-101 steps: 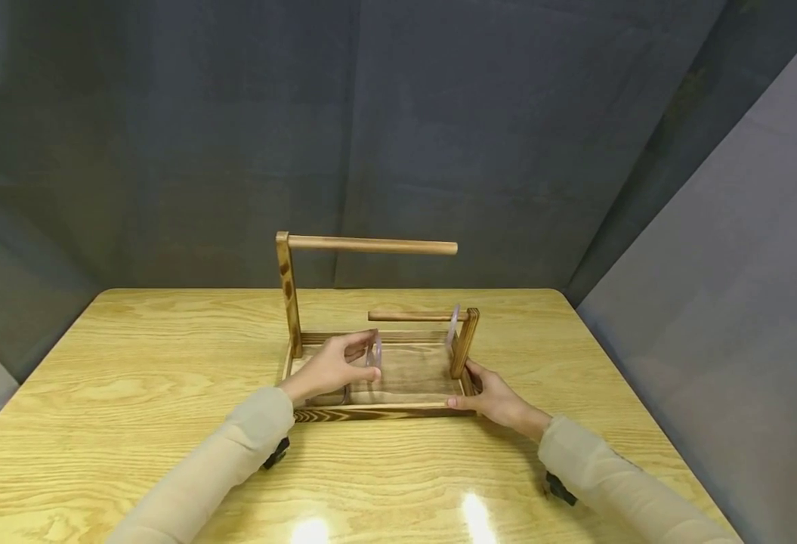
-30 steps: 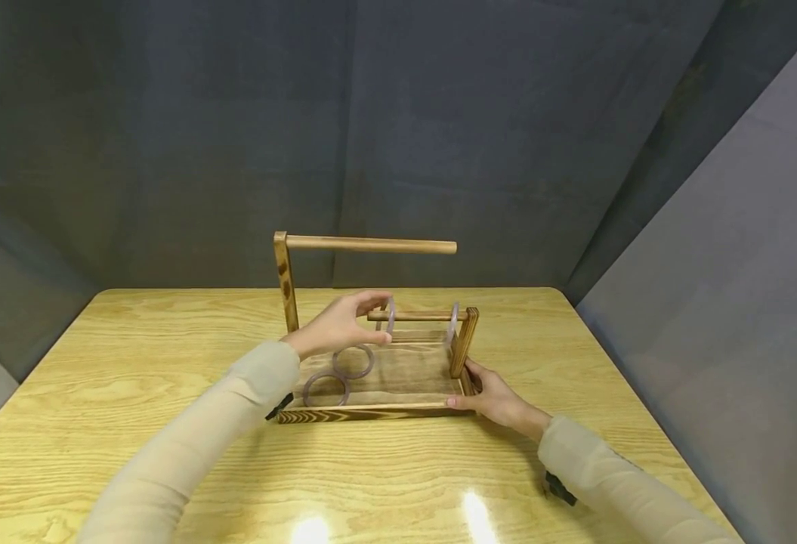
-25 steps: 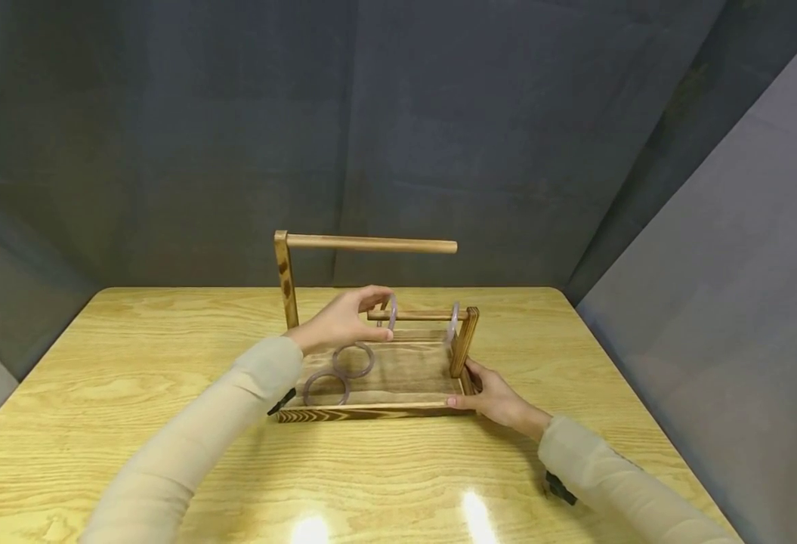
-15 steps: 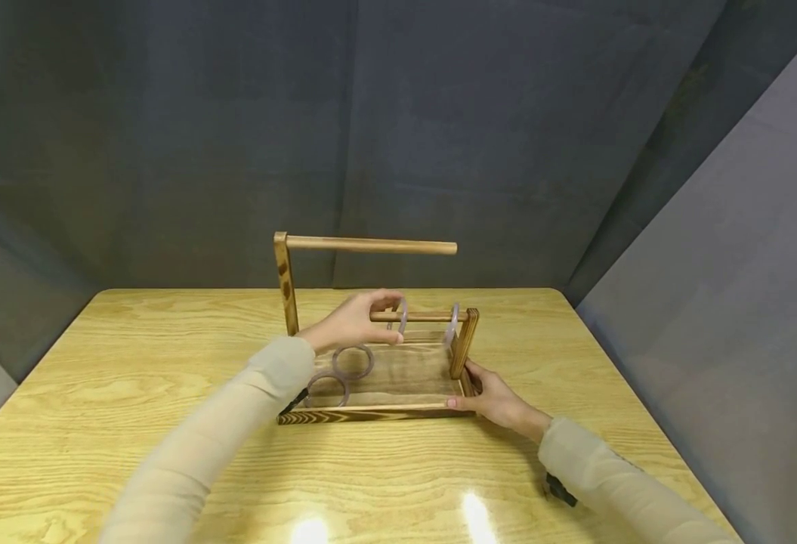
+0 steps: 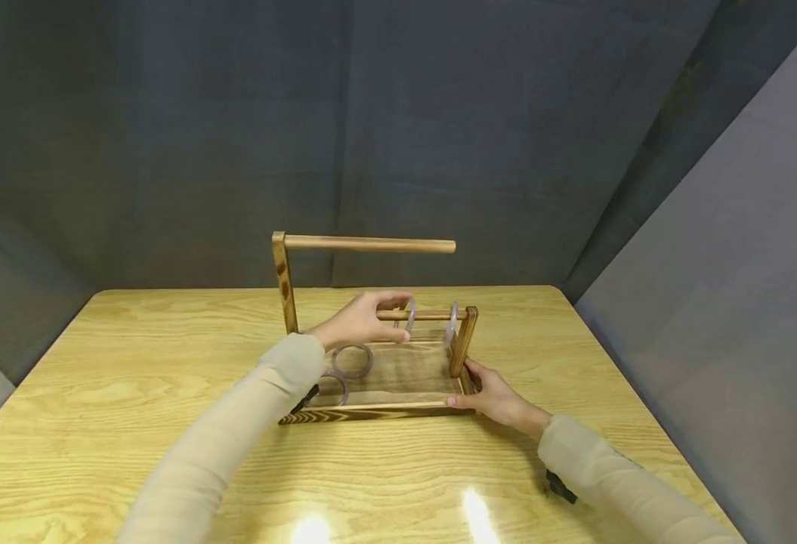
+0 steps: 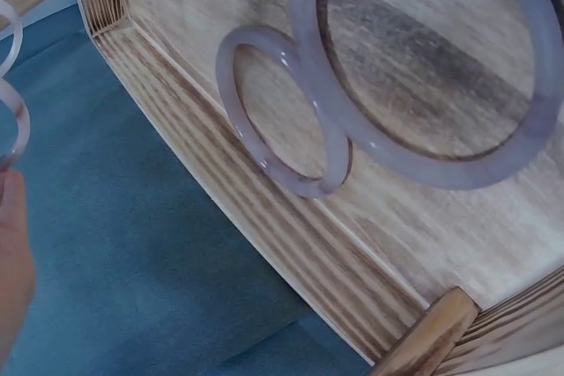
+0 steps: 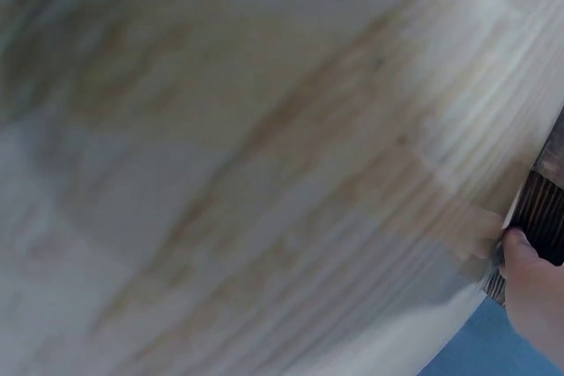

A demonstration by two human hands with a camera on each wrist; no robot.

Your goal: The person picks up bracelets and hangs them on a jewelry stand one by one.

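My left hand [image 5: 360, 319] pinches a pale lilac bangle [image 5: 412, 316] between thumb and fingers. The bangle is round the lower rod [image 5: 430, 315] of a wooden display rack [image 5: 384, 414], a little in from the rod's free left end. Another bangle [image 5: 452, 323] hangs on that rod beside the short right post. Two more bangles, a back one [image 5: 372, 361] and a front one [image 5: 347, 391], lie in the rack's tray; my left forearm partly covers the front one. In the left wrist view these two look large and overlap. My right hand [image 5: 502, 400] grips the tray's right front corner.
The rack's upper rod [image 5: 371, 244] runs above the left hand from a tall left post [image 5: 284, 283] and ends free on the right. Under the rack is a wood-grain table [image 5: 167, 363]. Dark cloth [image 5: 398, 136] hangs behind it.
The left hand has lifted the bangle from above the tray, brought it round the lower rod's free end and slid it rightward along the rod. The right hand has stayed put.
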